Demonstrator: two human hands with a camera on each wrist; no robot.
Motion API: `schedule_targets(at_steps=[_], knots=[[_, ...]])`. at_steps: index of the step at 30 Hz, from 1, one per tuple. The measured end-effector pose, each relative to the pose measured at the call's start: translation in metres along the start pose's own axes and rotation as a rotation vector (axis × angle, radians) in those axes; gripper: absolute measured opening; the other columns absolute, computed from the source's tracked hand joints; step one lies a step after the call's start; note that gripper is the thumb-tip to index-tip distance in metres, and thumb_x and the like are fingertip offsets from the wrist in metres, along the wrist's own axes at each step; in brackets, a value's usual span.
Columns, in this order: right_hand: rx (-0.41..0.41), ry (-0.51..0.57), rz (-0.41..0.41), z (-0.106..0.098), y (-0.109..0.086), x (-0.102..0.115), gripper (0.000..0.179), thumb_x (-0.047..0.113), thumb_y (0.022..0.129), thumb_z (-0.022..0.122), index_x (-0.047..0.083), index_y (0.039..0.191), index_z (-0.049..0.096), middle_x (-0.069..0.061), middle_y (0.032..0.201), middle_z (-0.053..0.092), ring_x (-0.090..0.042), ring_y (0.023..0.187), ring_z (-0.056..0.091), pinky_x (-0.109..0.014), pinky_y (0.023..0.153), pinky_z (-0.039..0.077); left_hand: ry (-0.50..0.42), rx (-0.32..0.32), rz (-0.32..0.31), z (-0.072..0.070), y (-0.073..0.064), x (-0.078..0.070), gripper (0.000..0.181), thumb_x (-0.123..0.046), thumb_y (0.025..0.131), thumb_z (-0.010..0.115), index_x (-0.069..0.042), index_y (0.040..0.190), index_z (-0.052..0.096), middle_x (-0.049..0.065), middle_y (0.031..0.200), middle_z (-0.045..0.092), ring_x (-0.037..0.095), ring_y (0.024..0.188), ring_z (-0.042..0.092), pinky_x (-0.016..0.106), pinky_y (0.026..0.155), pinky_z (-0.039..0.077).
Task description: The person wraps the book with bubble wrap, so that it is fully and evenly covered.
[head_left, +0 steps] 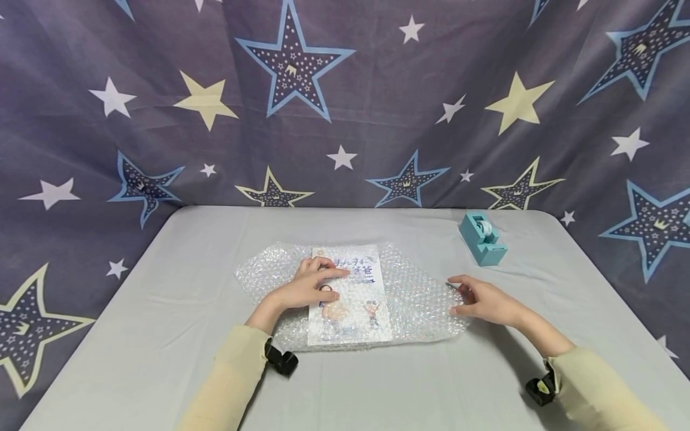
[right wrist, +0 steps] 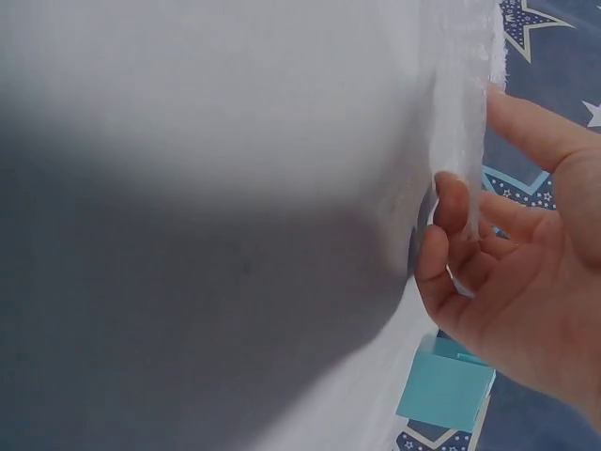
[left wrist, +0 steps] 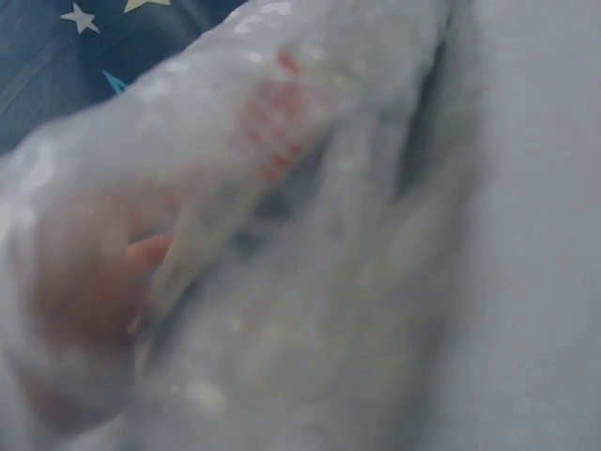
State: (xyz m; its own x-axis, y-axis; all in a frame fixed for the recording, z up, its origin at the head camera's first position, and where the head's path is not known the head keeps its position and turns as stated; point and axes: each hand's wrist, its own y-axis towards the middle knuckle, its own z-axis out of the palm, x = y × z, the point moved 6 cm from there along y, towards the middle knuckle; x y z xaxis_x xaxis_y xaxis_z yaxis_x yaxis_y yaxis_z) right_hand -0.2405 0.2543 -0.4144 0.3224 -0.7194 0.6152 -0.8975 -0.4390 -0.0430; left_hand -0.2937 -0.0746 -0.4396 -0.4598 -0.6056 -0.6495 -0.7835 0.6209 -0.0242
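A book (head_left: 350, 323) with a white illustrated cover lies on a sheet of bubble wrap (head_left: 415, 299), which spreads out on both sides of it. My left hand (head_left: 309, 286) rests on the left part of the cover, its thumb and index finger extended to the right. Through hazy bubble wrap (left wrist: 310, 310), the left wrist view shows that hand (left wrist: 84, 291) blurred. At the sheet's right edge, my right hand (head_left: 487, 302) pinches the wrap between thumb and fingers. The right wrist view has this hand (right wrist: 535, 244) with fingers curled at the wrap's edge (right wrist: 460, 122).
A teal tape dispenser (head_left: 482, 239) with a roll of tape stands at the back right of the table (head_left: 162, 311), which has a pale grey cover. Behind the table hangs a dark curtain (head_left: 372, 120) with stars. Each wrist wears a black camera mount (head_left: 281, 358).
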Motion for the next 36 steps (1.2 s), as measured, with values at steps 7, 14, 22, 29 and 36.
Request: schedule_targets(at_steps=[7,14,22,29,36], knots=[[0.012,0.082,0.045,-0.003,-0.001,-0.003,0.056,0.023,0.076,0.071,-0.007,0.119,0.051,-0.004,0.079,0.049,-0.008,0.07,0.042,-0.021,0.06,0.039,-0.003,0.001,0.0,0.0,-0.001,-0.001,0.05,-0.036,0.083,0.063,-0.03,0.131,0.049,0.002,0.13,0.034,0.025,0.116,0.021,0.051,0.097,0.023],[-0.042,0.179,0.031,-0.006,0.001,-0.002,0.044,0.018,0.075,0.073,-0.002,0.11,0.055,-0.005,0.079,0.05,-0.006,0.068,0.044,-0.021,0.058,0.041,-0.006,-0.019,0.03,0.0,-0.002,-0.003,0.049,-0.034,0.084,0.062,-0.027,0.131,0.05,0.003,0.128,0.035,0.025,0.114,0.022,0.051,0.094,0.025],[-0.098,0.275,0.002,-0.01,0.002,0.007,0.033,0.015,0.077,0.071,0.002,0.104,0.056,-0.006,0.085,0.054,-0.005,0.07,0.049,-0.022,0.061,0.044,0.003,-0.038,0.043,-0.002,-0.003,-0.003,0.049,-0.036,0.083,0.062,-0.027,0.13,0.05,0.005,0.128,0.036,0.027,0.113,0.023,0.052,0.094,0.025],[-0.161,0.279,-0.033,-0.013,0.001,0.018,0.028,0.014,0.081,0.067,0.004,0.105,0.057,-0.004,0.085,0.052,-0.004,0.075,0.047,-0.021,0.064,0.043,0.007,-0.021,0.016,-0.001,-0.003,0.0,0.05,-0.037,0.083,0.062,-0.029,0.131,0.049,0.004,0.13,0.035,0.026,0.116,0.023,0.052,0.095,0.025],[-0.209,0.275,-0.028,-0.015,-0.001,0.026,0.027,0.016,0.085,0.063,0.005,0.109,0.058,-0.01,0.108,0.056,-0.005,0.089,0.049,-0.02,0.072,0.043,0.012,-0.018,0.021,0.0,-0.001,0.0,0.05,-0.038,0.083,0.062,-0.03,0.131,0.049,0.004,0.13,0.035,0.026,0.116,0.022,0.052,0.096,0.024]])
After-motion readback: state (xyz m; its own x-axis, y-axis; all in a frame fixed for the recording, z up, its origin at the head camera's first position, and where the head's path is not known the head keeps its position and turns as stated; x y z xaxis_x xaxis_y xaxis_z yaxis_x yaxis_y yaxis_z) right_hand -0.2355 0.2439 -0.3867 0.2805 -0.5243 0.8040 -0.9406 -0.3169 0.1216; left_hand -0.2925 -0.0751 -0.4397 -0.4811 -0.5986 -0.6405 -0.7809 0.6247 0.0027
